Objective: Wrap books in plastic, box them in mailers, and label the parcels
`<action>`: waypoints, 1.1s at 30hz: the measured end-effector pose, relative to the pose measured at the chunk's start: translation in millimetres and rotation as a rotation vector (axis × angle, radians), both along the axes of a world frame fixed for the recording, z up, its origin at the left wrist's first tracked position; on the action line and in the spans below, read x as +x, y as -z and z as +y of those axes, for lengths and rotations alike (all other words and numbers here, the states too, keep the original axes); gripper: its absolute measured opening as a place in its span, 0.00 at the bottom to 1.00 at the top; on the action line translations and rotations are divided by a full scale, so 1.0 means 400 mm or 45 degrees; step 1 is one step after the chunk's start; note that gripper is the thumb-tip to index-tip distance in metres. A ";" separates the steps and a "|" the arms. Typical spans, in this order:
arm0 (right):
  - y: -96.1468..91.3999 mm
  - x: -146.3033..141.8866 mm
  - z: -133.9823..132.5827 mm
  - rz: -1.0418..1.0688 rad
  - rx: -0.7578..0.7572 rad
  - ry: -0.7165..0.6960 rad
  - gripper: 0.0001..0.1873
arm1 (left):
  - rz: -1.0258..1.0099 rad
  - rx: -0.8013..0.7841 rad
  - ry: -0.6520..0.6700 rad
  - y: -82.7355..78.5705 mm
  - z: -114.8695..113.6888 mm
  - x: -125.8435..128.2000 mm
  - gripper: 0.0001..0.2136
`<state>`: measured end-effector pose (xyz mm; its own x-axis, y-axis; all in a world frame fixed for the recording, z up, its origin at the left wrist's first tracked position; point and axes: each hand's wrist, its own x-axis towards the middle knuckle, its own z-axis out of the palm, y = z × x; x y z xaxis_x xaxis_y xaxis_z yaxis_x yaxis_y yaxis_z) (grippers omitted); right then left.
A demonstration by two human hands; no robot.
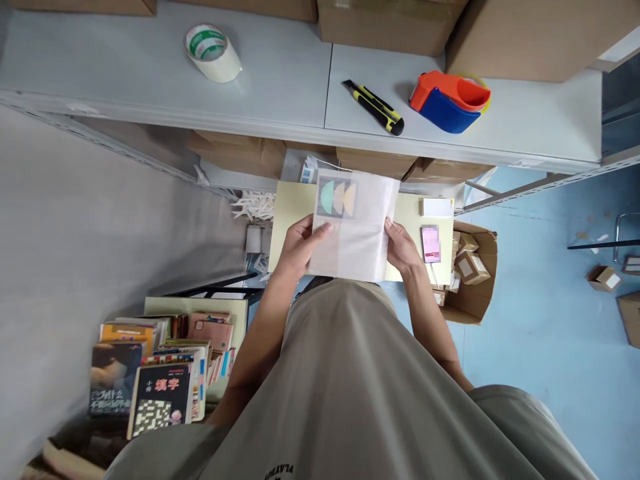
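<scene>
Both my hands hold a flat item wrapped in a translucent white bag (357, 230); coloured half-circle shapes show through near its top. My left hand (300, 247) grips its left edge with the thumb on top. My right hand (400, 245) grips its right edge. The wrapped item hangs over a pale yellow table (287, 207) in front of my grey shirt.
A grey shelf (280, 73) carries a tape roll (213, 52), a yellow-black utility knife (374, 107), an orange-blue tape dispenser (447, 100) and cardboard boxes. A phone (431, 243) lies on the table. Stacked books (160, 373) stand lower left; an open carton (470, 273) sits at right.
</scene>
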<state>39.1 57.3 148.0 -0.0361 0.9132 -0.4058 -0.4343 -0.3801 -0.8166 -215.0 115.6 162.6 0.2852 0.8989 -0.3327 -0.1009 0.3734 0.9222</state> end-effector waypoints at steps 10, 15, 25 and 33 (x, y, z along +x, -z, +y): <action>0.020 -0.025 0.025 0.072 -0.025 -0.041 0.37 | 0.046 0.017 0.002 0.013 0.020 -0.041 0.33; 0.052 -0.063 0.044 -0.128 -0.071 -0.027 0.37 | 0.541 0.518 -0.172 0.076 0.008 -0.045 0.36; 0.204 -0.272 0.087 -0.548 -0.055 -0.228 0.43 | 0.639 0.076 0.083 0.257 -0.003 -0.072 0.27; 0.383 -0.418 0.196 -1.061 0.067 -0.585 0.36 | 0.057 -0.397 0.031 0.447 0.232 -0.309 0.32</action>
<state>-128.1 135.5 -5.4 -0.1141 0.8996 -0.4217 0.4778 -0.3225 -0.8172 -338.5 208.5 -16.1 0.2843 0.7446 -0.6040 -0.0499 0.6406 0.7662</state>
